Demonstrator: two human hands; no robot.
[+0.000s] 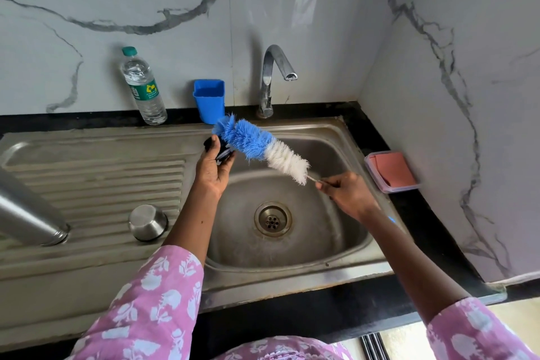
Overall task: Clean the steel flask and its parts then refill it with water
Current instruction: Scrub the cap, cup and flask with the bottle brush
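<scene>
1. The dark flask stopper (222,152) sits in the left hand (211,172), whose fingers curl around it, above the left rim of the sink basin (292,242).
2. The bottle brush (258,147), blue at its tip and white nearer the handle, lies with its blue bristles against the stopper; the right hand (347,193) pinches its thin wire handle above the basin's right side.
3. The steel flask body (29,213) lies tilted at the left edge of the ribbed drainboard (96,184), its end resting on the ribs.
4. The steel cup lid (148,222) stands upside down on the drainboard, between the flask body and the basin.
5. The tap (274,79) rises behind the basin's back rim, with its spout over the basin.
6. A blue plastic holder (209,101) and a clear water bottle (143,88) stand along the back edge of the counter, against the marble wall.
7. A clear box with a pink cloth (391,171) sits on the counter's right edge.
</scene>
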